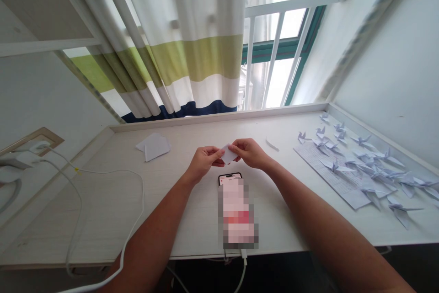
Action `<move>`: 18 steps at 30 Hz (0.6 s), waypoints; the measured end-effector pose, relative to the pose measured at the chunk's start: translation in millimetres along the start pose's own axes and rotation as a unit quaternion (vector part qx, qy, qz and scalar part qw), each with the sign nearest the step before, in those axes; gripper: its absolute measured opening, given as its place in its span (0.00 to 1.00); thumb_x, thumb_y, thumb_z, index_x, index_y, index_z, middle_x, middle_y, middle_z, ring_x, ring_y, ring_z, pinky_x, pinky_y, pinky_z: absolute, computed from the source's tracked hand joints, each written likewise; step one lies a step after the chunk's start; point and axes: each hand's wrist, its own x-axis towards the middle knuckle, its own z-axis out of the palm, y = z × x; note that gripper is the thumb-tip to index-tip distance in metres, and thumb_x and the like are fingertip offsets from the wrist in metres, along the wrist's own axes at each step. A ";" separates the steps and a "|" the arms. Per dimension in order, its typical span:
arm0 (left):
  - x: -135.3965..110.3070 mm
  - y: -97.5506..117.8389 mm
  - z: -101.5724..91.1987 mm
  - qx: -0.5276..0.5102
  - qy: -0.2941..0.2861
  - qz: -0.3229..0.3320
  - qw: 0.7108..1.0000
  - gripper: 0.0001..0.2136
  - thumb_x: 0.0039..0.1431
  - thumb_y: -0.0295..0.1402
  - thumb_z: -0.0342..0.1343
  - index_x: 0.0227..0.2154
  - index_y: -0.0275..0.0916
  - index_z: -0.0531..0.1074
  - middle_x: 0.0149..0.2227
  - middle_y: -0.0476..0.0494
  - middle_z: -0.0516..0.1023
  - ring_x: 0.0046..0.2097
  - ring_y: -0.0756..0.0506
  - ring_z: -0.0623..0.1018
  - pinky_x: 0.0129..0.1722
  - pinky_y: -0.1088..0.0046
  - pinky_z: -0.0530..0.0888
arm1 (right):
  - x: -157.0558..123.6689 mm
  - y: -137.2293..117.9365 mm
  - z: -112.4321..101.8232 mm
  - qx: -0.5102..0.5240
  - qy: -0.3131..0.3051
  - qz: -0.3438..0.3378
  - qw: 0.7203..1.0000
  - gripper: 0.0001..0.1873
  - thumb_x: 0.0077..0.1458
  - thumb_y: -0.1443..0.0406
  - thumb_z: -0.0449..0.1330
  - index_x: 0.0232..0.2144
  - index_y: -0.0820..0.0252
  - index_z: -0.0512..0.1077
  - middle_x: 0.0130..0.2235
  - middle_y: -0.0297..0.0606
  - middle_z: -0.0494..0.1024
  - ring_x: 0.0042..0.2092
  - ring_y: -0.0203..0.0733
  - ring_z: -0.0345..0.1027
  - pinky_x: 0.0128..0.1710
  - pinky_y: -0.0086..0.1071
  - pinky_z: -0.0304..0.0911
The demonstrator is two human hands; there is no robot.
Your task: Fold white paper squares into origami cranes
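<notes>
Bare forearms [154, 233] extend past a smartphone [236, 210] to 12 o'clock, where the left hand [205, 163] and right hand [250, 153] pinch a small white paper square [228, 153], with many folded paper cranes [370, 165] done at 3 o'clock and unfolded sheets [153, 146] remaining at 10 o'clock.

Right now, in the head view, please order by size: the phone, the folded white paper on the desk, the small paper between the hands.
Largest: the phone, though nearness to the camera makes it unsure against the folded white paper. Smallest: the small paper.
</notes>
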 end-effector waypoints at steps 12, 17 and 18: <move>4.2 -10.6 4.5 0.030 0.027 0.044 0.998 0.23 0.51 0.51 0.67 0.36 0.33 0.79 0.29 0.40 0.83 0.32 0.42 0.82 0.34 0.65 0.81 | 1.0 1.5 5.5 0.018 0.024 -0.014 0.999 0.21 0.59 0.47 0.59 0.30 0.60 0.71 0.25 0.34 0.74 0.24 0.36 0.66 0.22 0.29 0.62; -1.5 -4.4 10.3 0.009 -0.008 0.020 1.000 0.22 0.50 0.47 0.69 0.39 0.34 0.76 0.34 0.37 0.84 0.35 0.40 0.84 0.36 0.64 0.80 | 3.4 4.9 9.8 -0.037 0.090 -0.013 0.995 0.20 0.60 0.49 0.58 0.27 0.59 0.71 0.20 0.32 0.70 0.20 0.34 0.60 0.19 0.29 0.56; -2.5 -3.6 11.5 0.002 -0.020 0.006 1.000 0.21 0.50 0.45 0.70 0.40 0.34 0.76 0.35 0.36 0.84 0.36 0.39 0.84 0.37 0.63 0.80 | 3.8 5.3 10.6 -0.048 0.107 -0.019 0.993 0.20 0.60 0.49 0.58 0.27 0.59 0.71 0.21 0.33 0.71 0.21 0.35 0.61 0.19 0.29 0.56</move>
